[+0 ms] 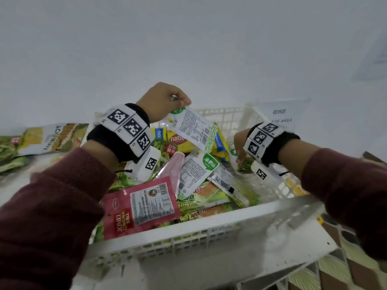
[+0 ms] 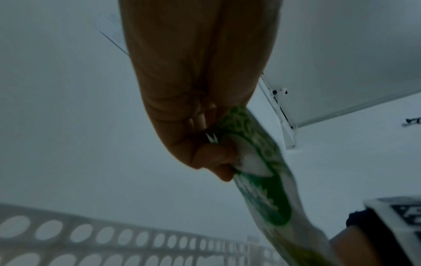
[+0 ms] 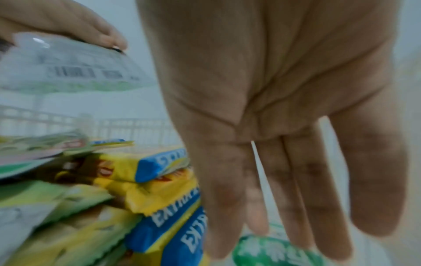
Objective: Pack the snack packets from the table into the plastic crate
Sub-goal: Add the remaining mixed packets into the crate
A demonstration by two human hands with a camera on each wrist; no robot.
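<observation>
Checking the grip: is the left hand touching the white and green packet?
Touching. Left wrist view shows the left hand pinching the white and green packet at its top edge.

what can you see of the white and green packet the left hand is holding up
The white and green packet is a flat, glossy plastic pouch, its printed back with barcode facing the head camera. The left hand pinches its top edge, so it hangs tilted above the packets in the white plastic crate. Whether its lower end touches them is unclear.

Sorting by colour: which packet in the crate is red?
The JOMEI packet at the crate's near-left corner; the neighbouring packets are mostly green, yellow or white.
</observation>
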